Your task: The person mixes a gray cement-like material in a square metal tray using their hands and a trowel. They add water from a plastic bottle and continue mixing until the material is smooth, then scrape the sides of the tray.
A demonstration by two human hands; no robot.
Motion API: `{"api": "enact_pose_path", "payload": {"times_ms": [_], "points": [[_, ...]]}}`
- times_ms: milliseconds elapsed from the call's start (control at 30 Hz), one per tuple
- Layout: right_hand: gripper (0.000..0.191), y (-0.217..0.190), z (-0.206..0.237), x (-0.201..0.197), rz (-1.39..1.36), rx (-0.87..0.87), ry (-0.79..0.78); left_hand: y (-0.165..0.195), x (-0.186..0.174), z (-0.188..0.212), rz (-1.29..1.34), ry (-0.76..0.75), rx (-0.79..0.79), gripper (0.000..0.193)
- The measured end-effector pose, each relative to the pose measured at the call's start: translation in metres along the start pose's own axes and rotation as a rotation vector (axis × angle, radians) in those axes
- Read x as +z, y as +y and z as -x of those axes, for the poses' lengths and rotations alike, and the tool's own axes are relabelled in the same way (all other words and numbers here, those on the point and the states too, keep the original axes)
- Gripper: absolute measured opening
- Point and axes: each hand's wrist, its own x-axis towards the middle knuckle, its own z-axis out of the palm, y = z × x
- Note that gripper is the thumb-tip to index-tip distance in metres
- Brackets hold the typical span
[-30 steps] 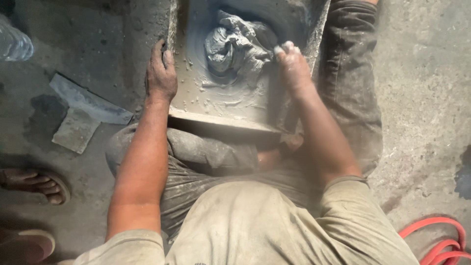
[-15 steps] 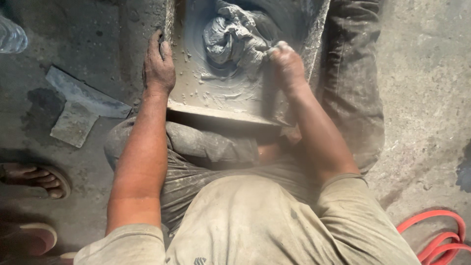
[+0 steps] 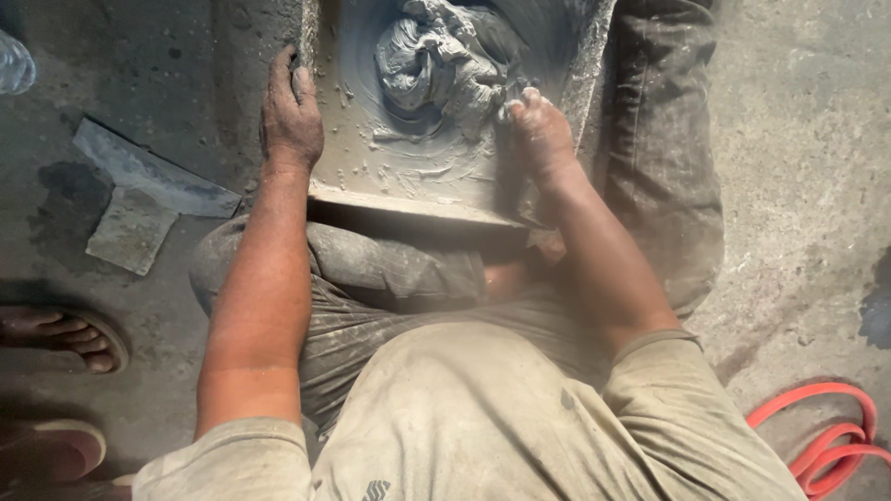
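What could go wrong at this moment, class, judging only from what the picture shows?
1. The slab rests over the person's legs, steadied at one edge by the left hand; it might tip.
2. The right hand rubs the wet grey cloth through slurry; it might slip.
3. The red hose could trip someone.

Dusty beige short-sleeved shirt, grey grime-streaked trousers, bare forearms, grey slurry smeared over both hands' fingers (image 3: 531,100)
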Motion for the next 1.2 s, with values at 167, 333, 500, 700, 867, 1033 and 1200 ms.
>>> {"api": "enact_pose_path", "payload": {"times_ms": [167,333,500,700,867,1033,1200], "points": [[0.012,-0.037,-0.014,-0.04,-0.052,0.231,-0.057,0.0,0.0,0.0,0.042,-0.028,-0.051,0.045],[0.034,-0.063,-0.021,-0.068,-0.751,0.111,-0.034,-0.005,0.002,-0.001,0.023,-0.014,-0.014,0.044],[0.025,-0.072,-0.02,-0.064,-1.149,0.284,-0.006,-0.01,0.003,-0.001,0.021,-0.005,0.001,0.044],[0.044,-0.081,-0.015,-0.049,-1.458,0.303,-0.018,-0.009,0.002,-0.003,0.031,0.003,0.013,0.044],[0.03,-0.085,-0.012,-0.033,-1.249,0.317,-0.024,-0.003,0.0,-0.003,0.01,-0.028,-0.053,0.045],[0.031,-0.083,-0.015,-0.035,-1.491,0.637,-0.013,0.002,-0.003,-0.002,0.005,-0.03,-0.053,0.045],[0.047,-0.082,-0.01,-0.046,-1.479,0.416,-0.123,0.004,-0.004,-0.002,0.027,-0.044,-0.065,0.046]]}}
